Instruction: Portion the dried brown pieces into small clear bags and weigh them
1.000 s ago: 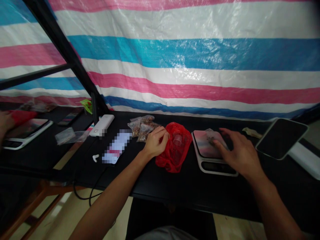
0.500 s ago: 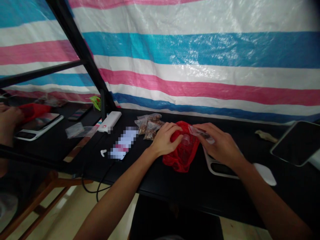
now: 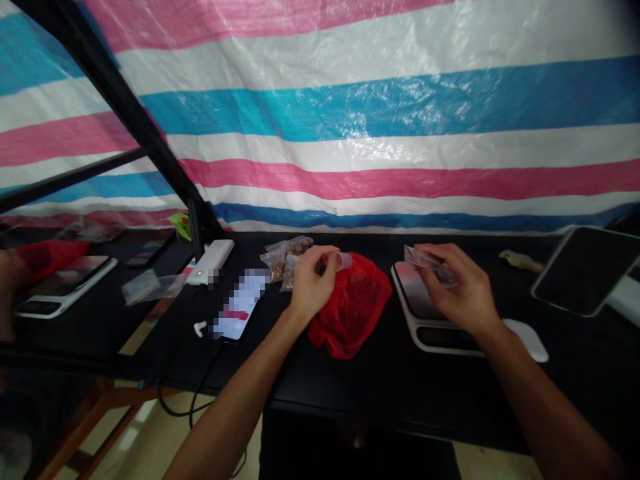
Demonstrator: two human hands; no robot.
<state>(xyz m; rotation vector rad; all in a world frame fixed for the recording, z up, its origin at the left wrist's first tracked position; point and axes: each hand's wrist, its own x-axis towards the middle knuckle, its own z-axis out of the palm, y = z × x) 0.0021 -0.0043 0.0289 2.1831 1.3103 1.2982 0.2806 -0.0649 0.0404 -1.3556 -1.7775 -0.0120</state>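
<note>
My left hand (image 3: 315, 277) is closed around a small clear plastic cup (image 3: 344, 261), at the upper left edge of a crumpled red plastic bag (image 3: 357, 307) on the black table. Its fingers hide much of the cup. Over a white kitchen scale (image 3: 407, 300) with a silver plate, my right hand (image 3: 463, 287) pinches a small clear plastic bag (image 3: 434, 265); how much is inside is hard to see. Several small zip bags of brown bits (image 3: 283, 259) lie just behind my left hand.
Left of the bags lie a lit phone (image 3: 245, 307), a white power bank (image 3: 213, 261) and a white earbud (image 3: 200, 329). A dark-screened device (image 3: 590, 270) stands at right. Beyond a black frame (image 3: 165, 160), another person's hand is near a second scale (image 3: 65, 293).
My right hand has moved from the red bag to over the scale with the clear bag. My left hand has drawn the cup to the red bag's upper left edge.
</note>
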